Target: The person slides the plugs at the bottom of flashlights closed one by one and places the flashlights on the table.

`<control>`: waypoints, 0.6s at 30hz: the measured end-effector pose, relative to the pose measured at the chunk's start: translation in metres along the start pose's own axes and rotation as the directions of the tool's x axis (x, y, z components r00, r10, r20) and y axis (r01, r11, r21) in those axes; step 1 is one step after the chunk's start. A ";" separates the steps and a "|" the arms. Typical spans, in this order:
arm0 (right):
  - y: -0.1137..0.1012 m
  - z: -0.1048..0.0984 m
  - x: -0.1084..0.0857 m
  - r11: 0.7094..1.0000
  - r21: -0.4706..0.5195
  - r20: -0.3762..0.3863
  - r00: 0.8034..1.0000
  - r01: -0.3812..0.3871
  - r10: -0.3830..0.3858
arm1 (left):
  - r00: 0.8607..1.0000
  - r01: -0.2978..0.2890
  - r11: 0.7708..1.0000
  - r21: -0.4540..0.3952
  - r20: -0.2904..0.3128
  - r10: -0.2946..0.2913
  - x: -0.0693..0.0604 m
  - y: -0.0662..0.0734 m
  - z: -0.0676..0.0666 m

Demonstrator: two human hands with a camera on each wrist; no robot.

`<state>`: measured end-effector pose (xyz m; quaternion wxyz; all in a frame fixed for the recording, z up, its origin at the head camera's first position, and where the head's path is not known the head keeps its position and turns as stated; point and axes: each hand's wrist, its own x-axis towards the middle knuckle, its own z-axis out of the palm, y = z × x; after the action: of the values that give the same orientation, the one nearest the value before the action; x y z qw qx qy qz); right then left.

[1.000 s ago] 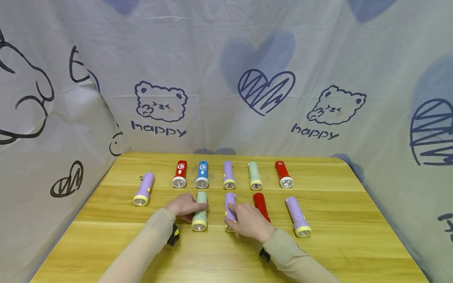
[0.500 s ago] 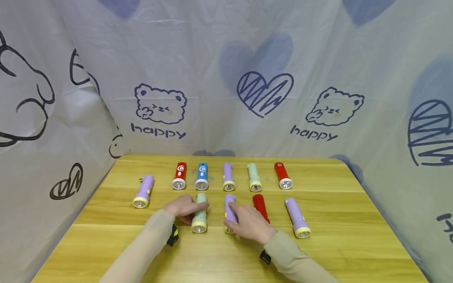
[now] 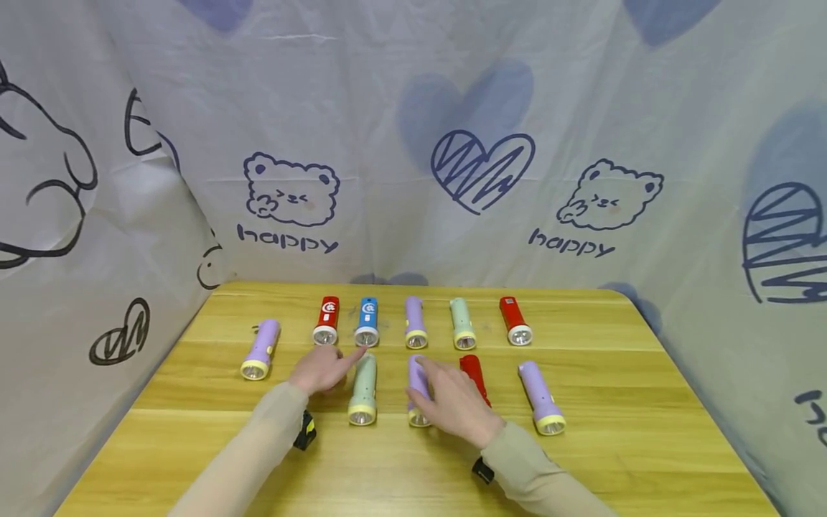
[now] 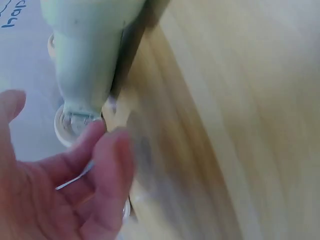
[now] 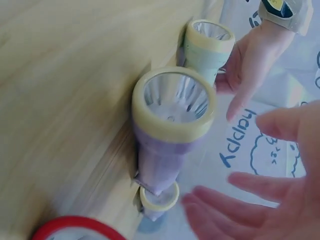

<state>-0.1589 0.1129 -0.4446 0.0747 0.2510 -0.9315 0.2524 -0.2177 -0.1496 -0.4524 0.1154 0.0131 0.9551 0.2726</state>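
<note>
My left hand point(image 3: 321, 369) is above the table, just left of the pale green flashlight point(image 3: 365, 386), with its index finger stretched toward the blue flashlight point(image 3: 367, 316). Nothing is held in it; the left wrist view has the green flashlight point(image 4: 86, 65) beyond the loosely bent fingers. My right hand point(image 3: 457, 403) hovers over the right side of a purple flashlight point(image 3: 416, 368). In the right wrist view its fingers are spread, with a gap between them and that purple flashlight point(image 5: 161, 160). Part of a red flashlight point(image 3: 473, 372) is hidden behind the right hand.
In the back row lie a red flashlight point(image 3: 328, 316), a purple one, a green flashlight point(image 3: 461, 319) and another red flashlight point(image 3: 513, 316). Purple flashlights lie at the left point(image 3: 263, 343) and right point(image 3: 538, 388). A printed cloth point(image 3: 388, 215) hangs around the wooden table point(image 3: 614, 402).
My left hand has let go of the front green flashlight and moved up and left. The right hand's fingers have loosened from the purple flashlight, with the hand almost in the same place.
</note>
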 end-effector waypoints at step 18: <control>-0.032 0.012 0.007 0.977 0.034 -0.175 0.964 0.210 -0.201 | 0.831 0.001 0.983 0.183 -0.547 0.101 0.006 -0.048 -0.058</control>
<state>-0.1490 0.0796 -0.4394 0.1733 0.3256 -0.8838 0.2879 -0.2347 -0.2201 -0.4314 -0.1748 -0.0310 0.9671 0.1824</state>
